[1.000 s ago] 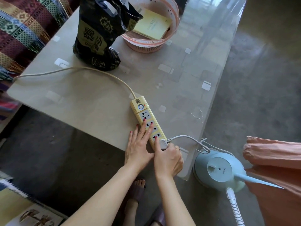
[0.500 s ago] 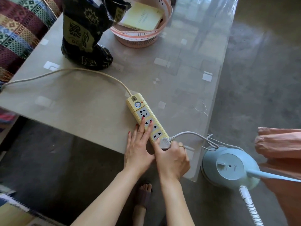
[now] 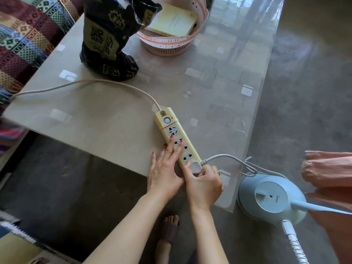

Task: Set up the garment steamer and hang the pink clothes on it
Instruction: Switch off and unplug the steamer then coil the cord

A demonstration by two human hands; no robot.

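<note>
while the left hand [image 3: 164, 173] lies flat steadying the power strip [image 3: 176, 137], the right hand [image 3: 203, 184], pinching the plug [image 3: 196, 167], should push straight in.

Both bare forearms reach forward from the lower edge of the view, close together, wrists nearly touching. The left hand [image 3: 163, 171] lies flat, palm down, fingers straight and slightly spread, nails painted red, the longer fingertips pointing away from the body. The right hand [image 3: 204, 182] sits just beside it, knuckles up, fingers curled, thumb and forefinger pinching; a ring shows on one finger. One sandalled foot [image 3: 170, 228] stands below, between the arms.
</note>
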